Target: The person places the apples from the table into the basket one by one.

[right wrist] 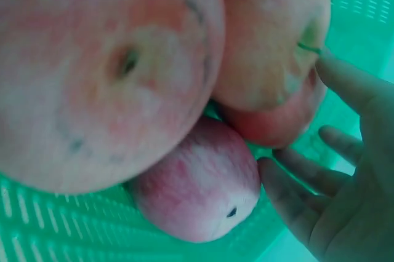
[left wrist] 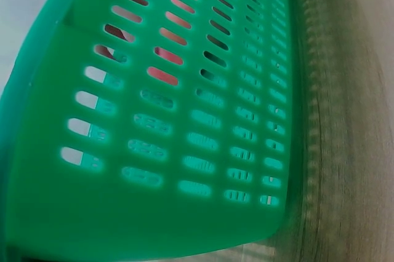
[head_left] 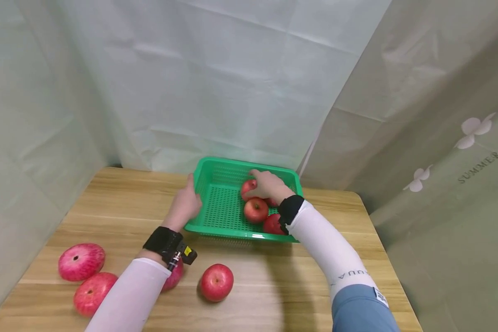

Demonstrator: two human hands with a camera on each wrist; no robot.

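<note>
A green perforated plastic basket (head_left: 228,232) stands on the wooden table, with several red apples in its right half. At its left end my left hand (head_left: 183,205) holds the rim; only the outer side of the basket (left wrist: 129,225) shows in the left wrist view. My right hand (head_left: 269,185) is inside the basket, over the apple (head_left: 249,188) at the back. In the right wrist view its thumb (right wrist: 351,80) touches an apple (right wrist: 265,40) near the stem, and its spread fingers lie beside a lower apple (right wrist: 200,182).
On the table (head_left: 249,304) lie a single apple (head_left: 217,282) at the front, a pair of apples (head_left: 81,262) at the left, and another apple (head_left: 174,276) partly hidden by the left wrist. Pale curtains (head_left: 232,92) hang behind the table and at both sides.
</note>
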